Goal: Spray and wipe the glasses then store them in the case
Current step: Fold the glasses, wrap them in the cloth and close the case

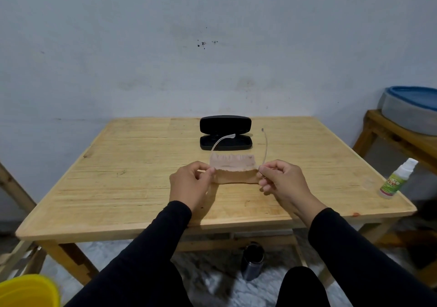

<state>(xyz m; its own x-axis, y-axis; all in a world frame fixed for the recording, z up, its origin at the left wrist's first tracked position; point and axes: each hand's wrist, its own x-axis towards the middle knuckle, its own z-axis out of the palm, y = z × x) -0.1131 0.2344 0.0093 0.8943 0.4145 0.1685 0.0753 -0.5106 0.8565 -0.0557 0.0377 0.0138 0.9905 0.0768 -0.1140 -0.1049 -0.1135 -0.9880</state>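
Two hands, both gripping. The left hand (191, 183) and right hand (281, 181) pinch the ends of the glasses (265, 146) above the middle of the table (118, 188), arms unfolded and pointing away, likely so the lenses face the wearer for wiping. A beige cloth (233, 169) is draped over the front, so lenses and frame are hidden. One case (225, 133), black, lies open at the far edge, apparently ready to receive them. One spray bottle (397, 179) stands at the right edge, untouched; its label is too small to read.
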